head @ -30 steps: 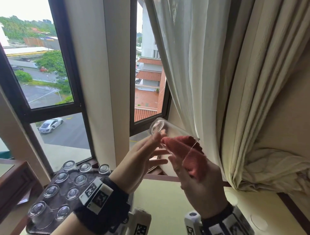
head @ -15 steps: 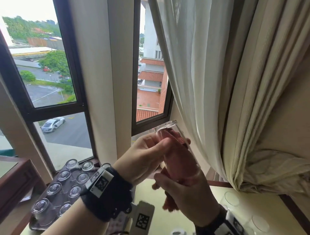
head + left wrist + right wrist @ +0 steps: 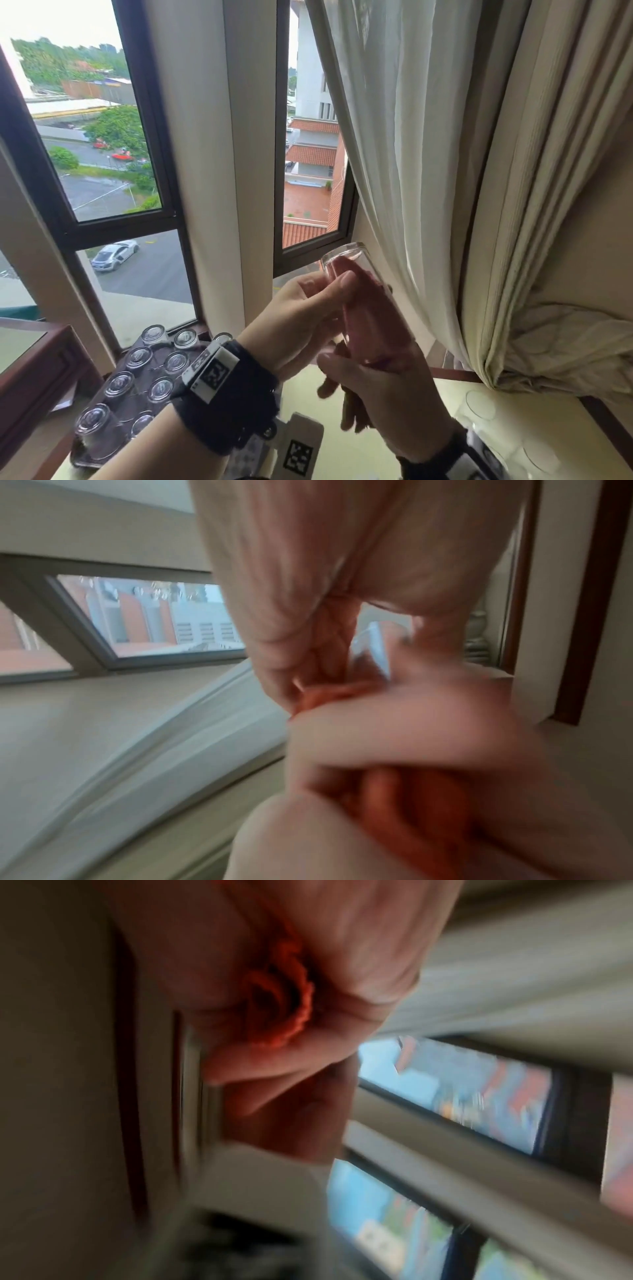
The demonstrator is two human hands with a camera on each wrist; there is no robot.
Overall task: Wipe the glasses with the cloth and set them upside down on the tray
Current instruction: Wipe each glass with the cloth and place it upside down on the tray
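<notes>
I hold a clear glass (image 3: pixel 356 270) up in front of the window, base uppermost and mouth down. My left hand (image 3: pixel 329 291) grips it near the base, thumb on its near side. A red cloth (image 3: pixel 373 325) is stuffed inside the glass. My right hand (image 3: pixel 373 380) grips the cloth at the mouth of the glass, from below. The blurred left wrist view shows the glass (image 3: pixel 373 647) between my fingers and the cloth (image 3: pixel 329 693) under it. In the right wrist view my fingers curl round the bunched cloth (image 3: pixel 277 999). The dark tray (image 3: pixel 78 460) lies at the lower left.
Several glasses (image 3: pixel 118 383) stand upside down on the tray. More clear glasses (image 3: pixel 479 404) stand upright on the pale table at the lower right. A cream curtain (image 3: pixel 513 205) hangs close on the right. A wooden edge (image 3: pixel 41 370) borders the tray on the left.
The glass has swung from lying sideways to base-up, and the cloth has gone deeper inside it. My right hand has turned below the glass's mouth.
</notes>
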